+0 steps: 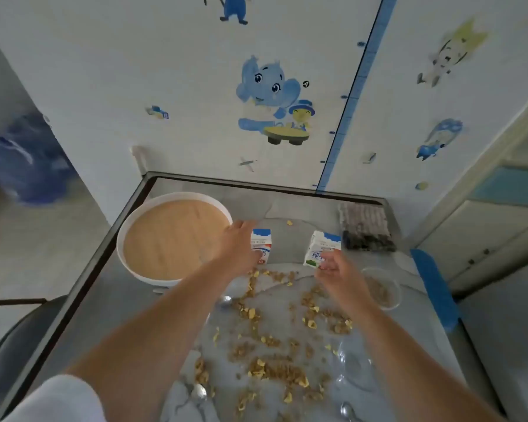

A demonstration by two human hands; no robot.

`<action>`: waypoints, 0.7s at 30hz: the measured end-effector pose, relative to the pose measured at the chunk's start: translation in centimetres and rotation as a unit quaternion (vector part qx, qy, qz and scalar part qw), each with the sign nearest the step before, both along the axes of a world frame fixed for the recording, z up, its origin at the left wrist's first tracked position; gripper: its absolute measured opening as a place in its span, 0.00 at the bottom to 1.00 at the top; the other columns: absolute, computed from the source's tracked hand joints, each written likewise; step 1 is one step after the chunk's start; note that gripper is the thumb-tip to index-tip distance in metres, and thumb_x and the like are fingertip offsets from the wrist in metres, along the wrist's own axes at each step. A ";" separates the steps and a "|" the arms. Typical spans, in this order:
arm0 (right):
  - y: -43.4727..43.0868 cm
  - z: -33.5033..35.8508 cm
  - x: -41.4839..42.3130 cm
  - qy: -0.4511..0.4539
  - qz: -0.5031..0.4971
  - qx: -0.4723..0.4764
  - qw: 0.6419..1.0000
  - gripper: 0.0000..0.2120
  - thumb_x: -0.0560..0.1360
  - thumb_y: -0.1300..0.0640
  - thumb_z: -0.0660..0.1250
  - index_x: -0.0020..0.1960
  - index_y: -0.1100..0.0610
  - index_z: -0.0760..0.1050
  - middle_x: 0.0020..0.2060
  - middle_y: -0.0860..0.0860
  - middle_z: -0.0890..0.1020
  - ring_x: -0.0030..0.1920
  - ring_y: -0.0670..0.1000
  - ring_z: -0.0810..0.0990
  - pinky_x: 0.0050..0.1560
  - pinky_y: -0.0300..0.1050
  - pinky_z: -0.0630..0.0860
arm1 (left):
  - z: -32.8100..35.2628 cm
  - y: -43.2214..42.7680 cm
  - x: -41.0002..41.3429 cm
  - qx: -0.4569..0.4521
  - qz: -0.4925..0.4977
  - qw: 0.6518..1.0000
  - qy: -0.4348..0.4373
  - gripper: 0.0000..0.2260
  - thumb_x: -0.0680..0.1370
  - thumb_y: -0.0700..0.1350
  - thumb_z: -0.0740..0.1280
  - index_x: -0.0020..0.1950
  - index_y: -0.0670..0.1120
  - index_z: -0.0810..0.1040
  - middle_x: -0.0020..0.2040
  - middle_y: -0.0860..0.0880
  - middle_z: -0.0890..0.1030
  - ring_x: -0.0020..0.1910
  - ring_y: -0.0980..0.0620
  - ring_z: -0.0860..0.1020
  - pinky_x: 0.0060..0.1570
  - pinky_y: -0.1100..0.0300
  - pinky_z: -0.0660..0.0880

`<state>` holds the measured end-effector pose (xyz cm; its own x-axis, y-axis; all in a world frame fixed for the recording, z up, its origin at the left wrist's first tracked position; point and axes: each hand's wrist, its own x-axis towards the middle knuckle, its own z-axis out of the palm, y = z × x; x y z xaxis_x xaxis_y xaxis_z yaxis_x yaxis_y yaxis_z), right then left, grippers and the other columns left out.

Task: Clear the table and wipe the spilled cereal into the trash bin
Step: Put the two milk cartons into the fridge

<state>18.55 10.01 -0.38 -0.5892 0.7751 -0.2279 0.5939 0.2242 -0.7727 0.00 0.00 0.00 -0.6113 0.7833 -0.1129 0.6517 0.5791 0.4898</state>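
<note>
Spilled cereal [272, 370] lies scattered over the grey marble table [128, 300]. Two small white-and-blue milk cartons stand behind it. My left hand [238, 243] wraps the left milk carton [262, 239], fingers behind it and thumb across its front. My right hand [333, 268] grips the lower part of the right milk carton [322, 246], which tilts slightly. A round tray [122, 239] with a white rim and wooden bottom sits at the table's left. No trash bin is in view.
A clear cup [381, 289] holding cereal stands right of my right hand. A clear bowl [357, 367] and several spoons [226, 300] lie among the cereal. A dark packet [366, 226] lies at the back right. A chair [13, 345] stands on the left.
</note>
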 end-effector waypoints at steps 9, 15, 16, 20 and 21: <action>4.0 -2.6 -3.2 0.001 0.028 0.003 1.000 0.17 0.75 0.57 0.65 0.64 0.52 0.70 0.55 0.48 0.75 0.55 0.47 0.74 0.56 0.44 0.73 | -2.2 4.5 -1.8 -0.073 0.004 0.997 0.003 0.29 0.73 0.44 0.69 0.72 0.46 0.61 0.68 0.45 0.68 0.66 0.45 0.67 0.58 0.55 0.68; 4.8 -3.8 -3.8 0.021 0.038 0.033 0.999 0.16 0.75 0.60 0.64 0.63 0.55 0.72 0.51 0.47 0.75 0.51 0.46 0.74 0.52 0.38 0.70 | -3.5 6.4 -2.0 -0.201 -0.043 0.973 0.106 0.23 0.72 0.44 0.68 0.65 0.45 0.66 0.62 0.45 0.72 0.62 0.43 0.71 0.59 0.52 0.67; 5.0 -4.0 -3.8 0.023 0.035 0.033 0.999 0.16 0.75 0.61 0.64 0.62 0.55 0.72 0.51 0.47 0.76 0.51 0.46 0.74 0.52 0.38 0.70 | -3.6 6.7 -2.0 -0.210 -0.038 0.971 0.110 0.22 0.72 0.43 0.67 0.64 0.45 0.66 0.61 0.45 0.73 0.61 0.44 0.72 0.58 0.52 0.67; 5.9 -4.7 -3.4 0.039 0.009 0.042 0.998 0.14 0.75 0.62 0.63 0.60 0.55 0.74 0.51 0.48 0.78 0.51 0.47 0.76 0.51 0.38 0.71 | -3.7 7.1 -2.2 -0.224 -0.033 0.965 0.134 0.17 0.73 0.38 0.64 0.61 0.45 0.69 0.57 0.46 0.75 0.56 0.45 0.75 0.47 0.55 0.66; 6.1 -4.8 -3.3 0.044 0.001 0.043 0.998 0.14 0.74 0.63 0.63 0.59 0.56 0.74 0.51 0.49 0.78 0.51 0.47 0.76 0.50 0.38 0.71 | -3.8 7.1 -2.3 -0.225 -0.032 0.964 0.138 0.16 0.73 0.38 0.64 0.61 0.45 0.69 0.57 0.46 0.75 0.55 0.45 0.75 0.45 0.56 0.66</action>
<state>15.28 16.16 -5.15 -0.6061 0.7881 -0.1073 0.5238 0.2940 -0.7995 -2.28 7.15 -3.77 -0.6180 0.7309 -0.2894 0.7634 0.6459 0.0010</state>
